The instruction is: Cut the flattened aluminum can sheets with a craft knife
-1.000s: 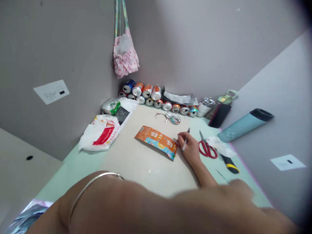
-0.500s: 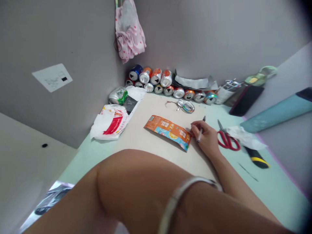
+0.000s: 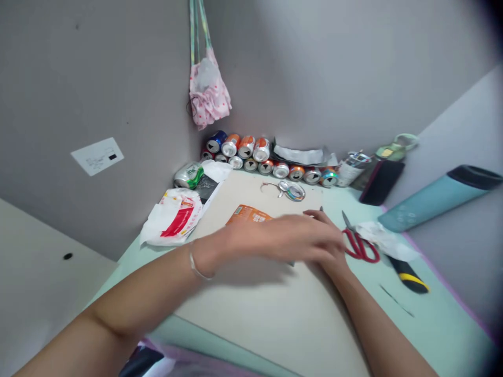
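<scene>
My left hand [image 3: 293, 238] reaches across from the left, above the orange printed sheet [image 3: 249, 213], and hides most of it. Motion blurs its fingers, which overlap my right hand [image 3: 328, 222]. That right hand rests by the sheet's right end, closed around a pen; only the pen's dark end [image 3: 321, 208] shows above the fingers. Beneath the sheet lies a pale board [image 3: 259, 309]. Red-handled scissors [image 3: 358, 246] are just right of my right hand.
Drink cans [image 3: 281, 169] are stacked along the back wall. A ring of metal scraps [image 3: 293, 191] lies on the board. White-and-red packaging [image 3: 176, 220] is at left. A blue bottle [image 3: 440, 199], crumpled tissue [image 3: 377, 235] and a black-and-yellow handle [image 3: 411, 276] are at right.
My left arm, low and close to the camera before, has swung forward, bringing the left hand over the sheet and right hand. The view has tilted up; the right hand still holds the pen.
</scene>
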Motion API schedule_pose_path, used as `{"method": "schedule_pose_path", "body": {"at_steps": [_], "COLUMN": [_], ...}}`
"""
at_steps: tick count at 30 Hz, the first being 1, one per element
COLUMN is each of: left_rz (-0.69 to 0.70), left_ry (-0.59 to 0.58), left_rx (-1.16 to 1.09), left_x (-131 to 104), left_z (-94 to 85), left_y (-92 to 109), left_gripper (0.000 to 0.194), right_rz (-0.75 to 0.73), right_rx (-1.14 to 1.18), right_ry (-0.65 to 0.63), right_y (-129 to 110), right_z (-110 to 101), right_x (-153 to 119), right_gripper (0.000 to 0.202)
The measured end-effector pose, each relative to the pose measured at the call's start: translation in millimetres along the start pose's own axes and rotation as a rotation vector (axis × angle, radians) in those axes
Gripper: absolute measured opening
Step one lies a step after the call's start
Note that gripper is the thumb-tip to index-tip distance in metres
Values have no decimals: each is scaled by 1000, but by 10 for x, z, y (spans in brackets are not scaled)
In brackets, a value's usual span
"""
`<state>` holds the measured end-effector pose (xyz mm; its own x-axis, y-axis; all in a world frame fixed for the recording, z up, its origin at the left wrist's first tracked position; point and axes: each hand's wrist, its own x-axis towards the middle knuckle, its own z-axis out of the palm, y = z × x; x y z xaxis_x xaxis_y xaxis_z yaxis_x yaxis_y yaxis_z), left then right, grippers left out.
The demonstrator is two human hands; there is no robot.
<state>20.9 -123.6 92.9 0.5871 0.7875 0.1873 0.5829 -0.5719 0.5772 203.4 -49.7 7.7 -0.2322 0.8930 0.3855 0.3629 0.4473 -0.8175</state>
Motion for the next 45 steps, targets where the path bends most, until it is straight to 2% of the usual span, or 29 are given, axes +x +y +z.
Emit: {"method": "schedule_pose_path", "body": {"at_steps": [2,4,6,8,11,14,17,22,25,30,33,37,42,45], "left_rz": [-61,-153,-176,-161,-129,-114,-145,-218,-249,-320,-319,-281,-331,-344], "left_ry": [91,208,245,227,155,109,126,145,130,108,96,76,56,30], "left_rx": [17,44,63,93,138,173,202,203,181,124,96,69,20,4], "left_x": [-81,-220,-353,-440,-492,-523,-564,-605,-606,-610,-605,-595,-612,-619], "left_z": [-85,-67,18,119,229,285,325,382,393,385,386,398,397,375], "left_y": [-232,-473,-654,-739,-733,-686,-656,-635,-627,-590,-572,-569,-538,-510], "left_gripper": [32,34,39,42,45,43,41,47,48,40,40,48,66,68], "right_rz": [10,29,48,64,98,148,219,385,468,513,508,495,511,514], "right_rx": [50,96,133,166,216,288,398,545,588,644,652,655,648,651], "right_ry": [-19,-13,11,40,57,-5,-138,-422,-516,-519,-525,-533,-542,-534], "right_y": [-47,-74,-83,-95,-156,-249,-314,-328,-320,-307,-305,-307,-311,-323], "right_z": [-4,-13,-29,-54,-102,-151,-191,-203,-172,-132,-128,-132,-151,-179], "right_x": [-9,-13,-3,24,67,45,-71,-308,-364,-366,-380,-393,-381,-372], "right_gripper": [45,49,54,58,61,53,41,34,29,26,27,28,28,29]}}
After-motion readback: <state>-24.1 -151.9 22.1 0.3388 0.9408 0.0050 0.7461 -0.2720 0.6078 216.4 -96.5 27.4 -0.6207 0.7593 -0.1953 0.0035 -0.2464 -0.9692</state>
